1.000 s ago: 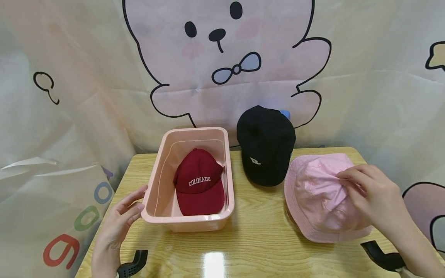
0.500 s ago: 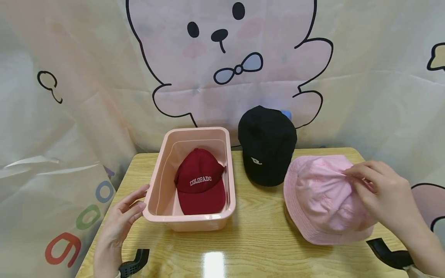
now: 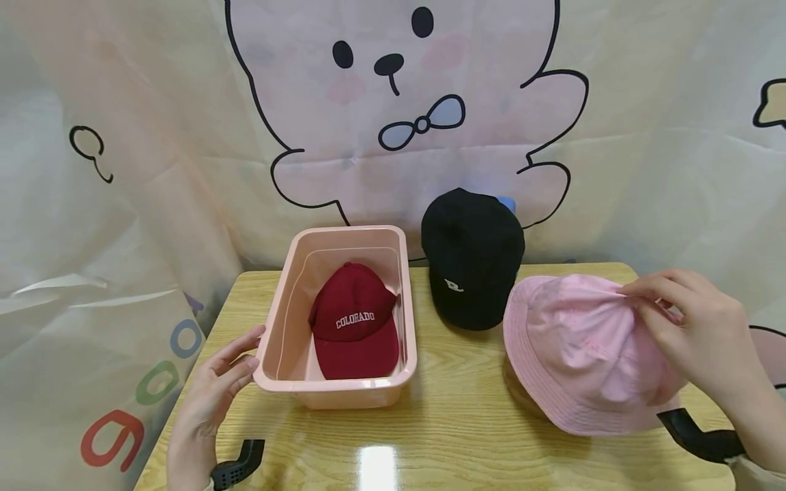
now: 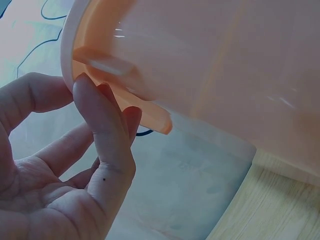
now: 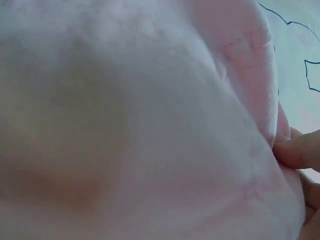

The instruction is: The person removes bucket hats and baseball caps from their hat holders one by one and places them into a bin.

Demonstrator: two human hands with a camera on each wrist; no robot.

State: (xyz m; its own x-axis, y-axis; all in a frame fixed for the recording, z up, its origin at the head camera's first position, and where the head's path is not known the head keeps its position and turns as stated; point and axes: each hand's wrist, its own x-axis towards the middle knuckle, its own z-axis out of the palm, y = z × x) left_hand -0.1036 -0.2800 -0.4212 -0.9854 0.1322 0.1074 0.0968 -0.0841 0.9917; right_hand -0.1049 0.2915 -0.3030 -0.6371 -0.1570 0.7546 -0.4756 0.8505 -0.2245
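Observation:
My right hand [image 3: 700, 334] pinches the crown of a pink bucket hat [image 3: 583, 354] at the table's right side. In the right wrist view the hat's fabric [image 5: 165, 125] fills most of the picture, blurred, with the fingertips [image 5: 300, 150] on a fold at the right edge. A pale pink plastic bin [image 3: 273, 341] stands left of centre, and my left hand [image 3: 209, 395] holds its left rim between thumb and fingers, as the left wrist view [image 4: 75, 165] also shows. Inside the bin lies a dark red cap [image 3: 355, 327] lettered "COLORADO".
A black cap [image 3: 473, 259] with a small white mark rests at the table's back edge, between bin and hat. Something blue [image 3: 507, 203] peeks out behind it. A brownish patch shows under the hat's left brim. The wooden table [image 3: 454, 423] backs onto a printed curtain [image 3: 645, 191].
My right hand has moved rightward, drawing the pinched hat crown with it, and the hat has shifted a little to the right. The left hand keeps its hold on the bin.

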